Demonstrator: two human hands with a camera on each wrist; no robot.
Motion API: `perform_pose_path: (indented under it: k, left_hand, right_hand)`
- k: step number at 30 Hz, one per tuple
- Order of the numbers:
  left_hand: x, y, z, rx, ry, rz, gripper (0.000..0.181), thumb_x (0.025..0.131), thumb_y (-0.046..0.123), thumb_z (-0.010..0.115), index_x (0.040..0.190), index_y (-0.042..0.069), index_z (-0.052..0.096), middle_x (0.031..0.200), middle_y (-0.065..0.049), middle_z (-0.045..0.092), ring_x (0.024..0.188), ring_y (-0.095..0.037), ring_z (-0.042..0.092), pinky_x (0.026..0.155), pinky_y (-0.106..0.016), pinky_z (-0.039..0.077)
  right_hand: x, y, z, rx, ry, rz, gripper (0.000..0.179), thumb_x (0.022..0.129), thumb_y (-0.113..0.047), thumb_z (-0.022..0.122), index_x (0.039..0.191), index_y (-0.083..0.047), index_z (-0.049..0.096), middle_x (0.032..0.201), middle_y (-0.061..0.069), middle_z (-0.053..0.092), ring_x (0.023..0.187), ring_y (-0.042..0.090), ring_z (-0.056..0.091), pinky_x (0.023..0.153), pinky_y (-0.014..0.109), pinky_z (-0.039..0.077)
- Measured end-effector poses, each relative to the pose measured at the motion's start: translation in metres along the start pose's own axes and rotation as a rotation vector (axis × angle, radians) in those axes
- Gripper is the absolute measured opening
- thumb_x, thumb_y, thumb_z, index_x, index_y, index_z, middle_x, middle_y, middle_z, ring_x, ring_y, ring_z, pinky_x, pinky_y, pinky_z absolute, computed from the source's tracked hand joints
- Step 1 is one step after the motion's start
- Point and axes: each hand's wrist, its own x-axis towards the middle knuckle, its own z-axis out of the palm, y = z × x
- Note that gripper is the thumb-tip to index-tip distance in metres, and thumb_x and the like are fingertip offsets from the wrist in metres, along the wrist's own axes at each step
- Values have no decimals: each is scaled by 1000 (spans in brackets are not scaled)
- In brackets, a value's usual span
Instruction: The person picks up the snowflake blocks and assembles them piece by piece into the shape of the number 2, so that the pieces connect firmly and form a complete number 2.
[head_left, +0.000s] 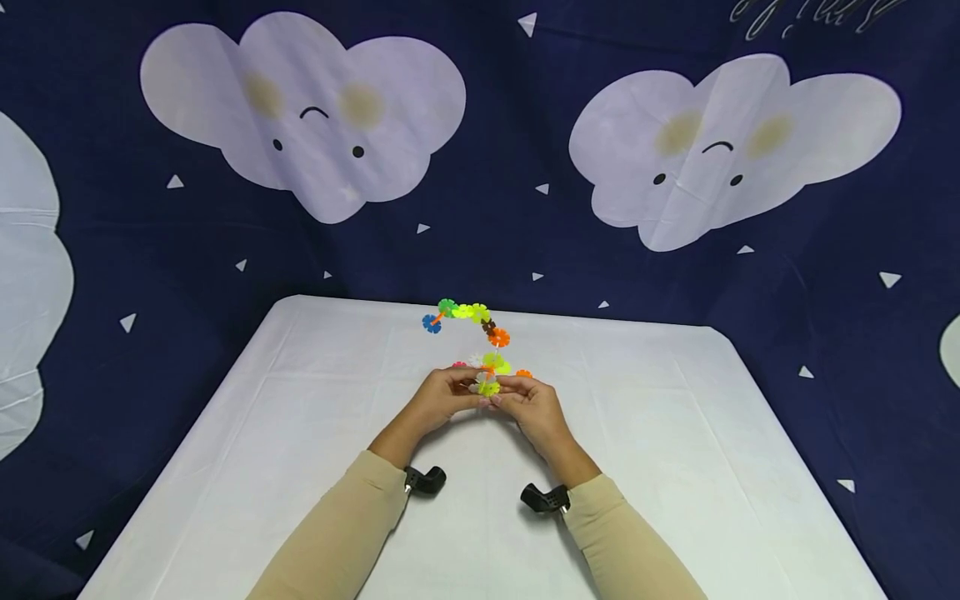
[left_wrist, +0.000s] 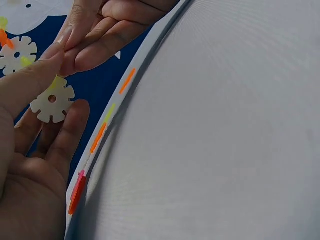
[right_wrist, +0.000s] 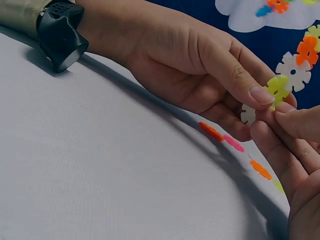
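A chain of slotted plastic snowflake discs curves up from between my hands: yellow, orange, brown, green and, at its far end, blue. My left hand and right hand meet at its near end, fingertips touching. Both pinch around a yellow disc, which thumbs and fingers partly cover. A white disc joined to it shows below the left thumb in the left wrist view. Another white disc sits just above the right hand's fingers. How the pinched discs interlock is hidden by the fingers.
Beyond the hands, several loose discs lie flat on the white table, among them an orange disc and a pink disc. A dark blue cloth with clouds hangs behind the table's far edge.
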Motion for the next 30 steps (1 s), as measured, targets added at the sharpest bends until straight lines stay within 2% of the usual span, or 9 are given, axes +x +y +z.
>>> perform_pose_path:
  k: [4,9,14,18,25,30]
  left_hand:
    - [0,0,3,-80,-1,3,46,85,-4,86,128,-8,70,126,-18,70,106,-32,70,88,-31,59]
    - [-1,-2,5,-171,10,-27,43,83,-9,86,123,-10,71,120,-16,71,107,-36,70,85,-31,60]
    - [-1,-2,1,-100,15,-86,40,79,-1,92,115,-6,75,109,-9,72,101,-27,68,85,-29,57]
    - [-2,-2,-4,-27,3,-131,38,76,4,95,108,-3,77,100,-5,72,90,-20,62,78,-28,53]
    - [-3,-1,-6,-29,-33,-137,37,76,3,95,109,-3,79,101,-4,74,91,-19,63,80,-29,55]
    - [-2,0,-6,-2,-33,-130,35,77,5,95,108,-2,80,101,-4,74,92,-19,64,82,-31,55]
  right_hand:
    - [0,2,0,5,12,6,35,91,19,68,126,22,61,106,30,71,90,21,75,84,36,61]
    - [0,3,0,22,1,13,36,91,18,69,126,23,60,107,30,70,92,22,75,84,36,61]
    - [-1,2,-1,20,-41,54,34,91,18,68,124,22,60,105,26,71,91,21,74,83,34,61]
    - [-1,3,-2,33,-94,77,31,92,19,66,123,23,59,102,23,71,89,21,75,83,35,61]
    - [-2,1,-2,22,-129,65,30,93,21,63,122,26,57,100,21,72,87,20,75,82,34,61]
    - [-2,-2,-2,-13,-137,35,32,91,20,66,122,25,59,100,19,72,87,19,74,81,33,61]
